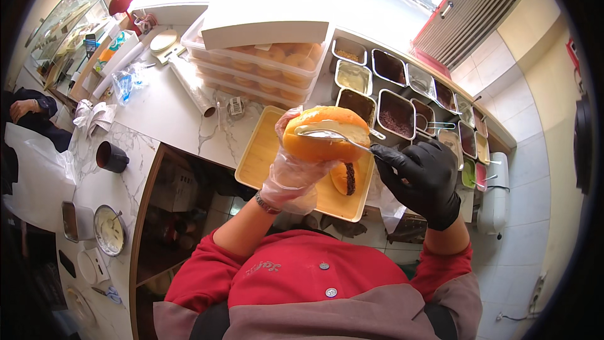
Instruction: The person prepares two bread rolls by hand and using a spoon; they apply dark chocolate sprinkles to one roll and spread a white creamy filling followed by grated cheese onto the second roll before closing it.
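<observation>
With our left hand [292, 173] we are clamping a split bun [314, 148] in the air above the tray [257, 151], and with our right hand [423, 179] we are pinching a metal spreader [324, 133] against its creamy cut. A second bun [341, 179] is lying near the tray's right edge. Beyond its far edge, stacked plastic boxes [294, 96] are standing on the counter [148, 104].

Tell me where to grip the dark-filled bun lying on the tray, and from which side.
Cup the dark-filled bun by its smooth, rounded crust, probably from the near left: its dark filling shows along the right, so fingers there would likely smear it. The cream-spread bun held in the left hand hides its far end.
</observation>
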`<state>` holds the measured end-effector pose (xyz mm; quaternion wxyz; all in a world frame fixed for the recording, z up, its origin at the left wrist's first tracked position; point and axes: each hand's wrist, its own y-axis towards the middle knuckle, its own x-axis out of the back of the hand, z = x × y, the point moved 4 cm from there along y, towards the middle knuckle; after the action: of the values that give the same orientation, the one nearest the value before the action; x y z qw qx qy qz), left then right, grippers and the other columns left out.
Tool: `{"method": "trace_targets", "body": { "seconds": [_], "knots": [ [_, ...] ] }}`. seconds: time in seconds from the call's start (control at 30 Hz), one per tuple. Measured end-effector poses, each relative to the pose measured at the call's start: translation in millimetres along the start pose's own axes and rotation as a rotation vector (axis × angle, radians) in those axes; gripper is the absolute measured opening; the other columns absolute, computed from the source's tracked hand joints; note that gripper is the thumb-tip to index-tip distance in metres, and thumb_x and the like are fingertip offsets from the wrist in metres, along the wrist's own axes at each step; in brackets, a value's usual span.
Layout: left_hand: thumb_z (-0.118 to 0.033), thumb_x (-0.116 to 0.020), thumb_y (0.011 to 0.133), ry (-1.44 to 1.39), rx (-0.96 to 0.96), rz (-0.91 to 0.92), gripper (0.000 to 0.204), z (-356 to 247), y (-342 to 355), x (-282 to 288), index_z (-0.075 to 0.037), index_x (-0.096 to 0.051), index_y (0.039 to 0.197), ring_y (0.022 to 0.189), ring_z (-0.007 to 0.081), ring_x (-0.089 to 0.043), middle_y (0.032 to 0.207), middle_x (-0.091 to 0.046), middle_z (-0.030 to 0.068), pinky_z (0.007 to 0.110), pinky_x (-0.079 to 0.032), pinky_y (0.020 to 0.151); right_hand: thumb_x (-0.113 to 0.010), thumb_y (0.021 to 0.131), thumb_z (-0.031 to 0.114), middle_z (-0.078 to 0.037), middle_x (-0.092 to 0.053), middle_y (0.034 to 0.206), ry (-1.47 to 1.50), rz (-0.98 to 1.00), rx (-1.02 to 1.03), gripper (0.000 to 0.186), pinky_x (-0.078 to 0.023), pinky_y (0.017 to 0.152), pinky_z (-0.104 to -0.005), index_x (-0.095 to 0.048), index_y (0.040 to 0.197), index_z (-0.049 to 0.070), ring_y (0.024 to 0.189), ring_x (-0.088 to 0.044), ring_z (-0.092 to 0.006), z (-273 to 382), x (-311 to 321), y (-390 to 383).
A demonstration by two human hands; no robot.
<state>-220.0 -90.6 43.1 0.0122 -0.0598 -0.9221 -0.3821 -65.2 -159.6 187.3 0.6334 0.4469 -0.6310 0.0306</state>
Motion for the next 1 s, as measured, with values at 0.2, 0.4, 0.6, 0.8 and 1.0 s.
{"method": "trace_targets", "body": {
  "seconds": [0.2,0.4,0.6,0.8,1.0],
  "knots": [
    [-0.015,-0.083,0.069,-0.126,0.146,0.068,0.088,11.5,-5.7,-5.4,-0.008,-0.026,0.136,0.122,0.019,-0.043,0.13,-0.046,0.007,0.036,-0.023,0.11,-0.076,0.07,0.019,0.004,-0.044,0.058,-0.047,-0.074,-0.037,0.029,-0.033,0.048,-0.0293,-0.071,0.098,0.021,0.051,-0.046,-0.0134,-3.6,12.3,-1.6],
    [-0.012,-0.081,0.07,-0.206,0.148,-0.033,0.084,12.6,-6.3,-6.8,-0.008,-0.03,0.136,0.123,0.0203,-0.041,0.128,-0.047,0.0055,0.037,-0.021,0.111,-0.076,0.07,0.019,0.003,-0.041,0.057,-0.009,-0.02,-0.001,0.029,-0.033,0.048,-0.0298,-0.071,0.099,0.02,0.05,-0.044,-0.0136,1.2,-0.2,2.7],
    [-0.016,-0.083,0.067,0.168,0.042,0.065,0.086,0.5,1.3,-6.6,-0.009,-0.03,0.135,0.123,0.0206,-0.039,0.126,-0.047,0.0043,0.037,-0.018,0.112,-0.075,0.07,0.018,0.004,-0.04,0.056,-0.006,-0.009,-0.002,0.029,-0.032,0.048,-0.0301,-0.071,0.099,0.02,0.049,-0.043,-0.0137,1.8,-0.7,3.7],
    [-0.018,-0.083,0.068,-0.154,0.056,-0.065,0.089,5.5,-3.4,-5.4,-0.009,-0.028,0.137,0.125,0.0187,-0.035,0.129,-0.044,0.0042,0.036,-0.017,0.112,-0.076,0.069,0.017,0.003,-0.04,0.056,-0.003,-0.066,-0.078,0.029,-0.033,0.047,-0.0303,-0.071,0.097,0.02,0.048,-0.043,-0.0139,0.5,13.3,5.2],
    [-0.017,-0.081,0.072,0.028,0.127,0.085,0.092,-0.2,-1.9,1.1,-0.007,-0.014,0.135,0.117,0.0213,-0.045,0.127,-0.041,0.0099,0.034,-0.03,0.107,-0.076,0.068,0.018,0.003,-0.04,0.056,0.018,-0.022,-0.035,0.028,-0.033,0.047,-0.0305,-0.071,0.096,0.019,0.048,-0.043,-0.0141,4.1,5.6,9.7]
  ]
}}
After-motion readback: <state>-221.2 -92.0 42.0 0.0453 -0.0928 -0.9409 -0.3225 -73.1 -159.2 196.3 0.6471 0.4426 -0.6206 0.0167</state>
